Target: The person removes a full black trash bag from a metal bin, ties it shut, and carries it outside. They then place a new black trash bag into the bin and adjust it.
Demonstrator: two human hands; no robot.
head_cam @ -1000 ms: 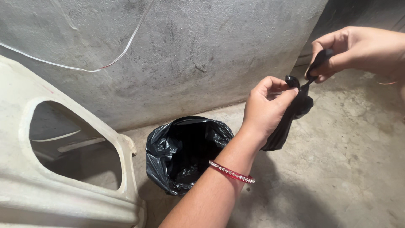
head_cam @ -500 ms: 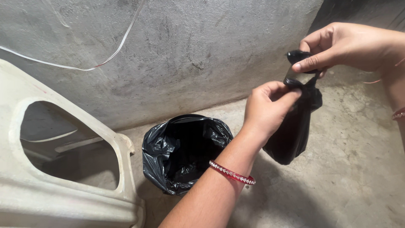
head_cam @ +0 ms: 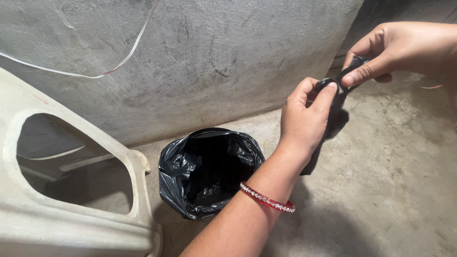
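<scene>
**Small black bag pinched at the neck, both hands, above the floor**

Concrete floor (head_cam: 381,190), rough grey wall (head_cam: 214,57) behind. Left hand (head_cam: 304,119) is closed around the neck of a small black bag (head_cam: 333,121), held in the air right of the lined bin (head_cam: 209,171). Right hand (head_cam: 400,47) pinches the bag's top end between thumb and forefinger.

To do it well, my read: keep the neck gathered tight in the left fist, keep the pinched end taut, don't let the bag body swing.

Hard to see: whether a knot exists, hidden by fingers. Bag contents unknown. Bin interior is black, nothing readable. Right wrist cut off at frame edge. White plastic chair (head_cam: 71,190) only partly in view.
</scene>
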